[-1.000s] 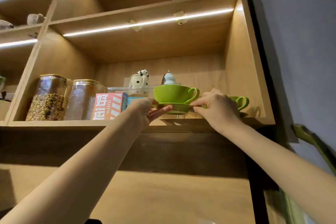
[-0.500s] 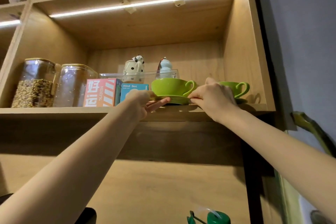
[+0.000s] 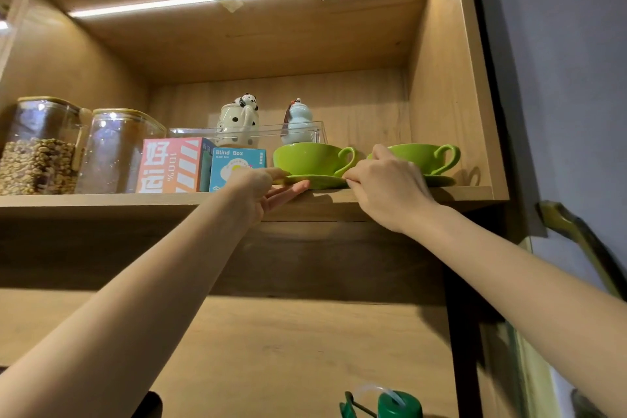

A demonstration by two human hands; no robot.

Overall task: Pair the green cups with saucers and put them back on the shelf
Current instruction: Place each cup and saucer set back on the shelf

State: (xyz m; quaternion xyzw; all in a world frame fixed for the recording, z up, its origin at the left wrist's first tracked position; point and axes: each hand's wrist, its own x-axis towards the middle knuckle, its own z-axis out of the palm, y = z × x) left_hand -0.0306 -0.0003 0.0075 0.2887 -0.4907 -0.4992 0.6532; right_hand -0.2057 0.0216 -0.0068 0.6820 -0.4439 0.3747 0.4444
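We hold the near green saucer (image 3: 317,180) on the shelf (image 3: 101,202): our left hand (image 3: 258,190) pinches its left rim, our right hand (image 3: 386,183) its right. A green cup (image 3: 308,159) sits on it; a second cup (image 3: 424,158) stands just right.

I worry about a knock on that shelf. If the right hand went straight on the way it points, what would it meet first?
Probably the right green cup just behind the right hand, though depth is unclear.

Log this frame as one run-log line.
left hand: grips green saucer rim | right hand: grips opposite rim | green cup: on saucer, at wooden shelf edge | second green cup: shelved
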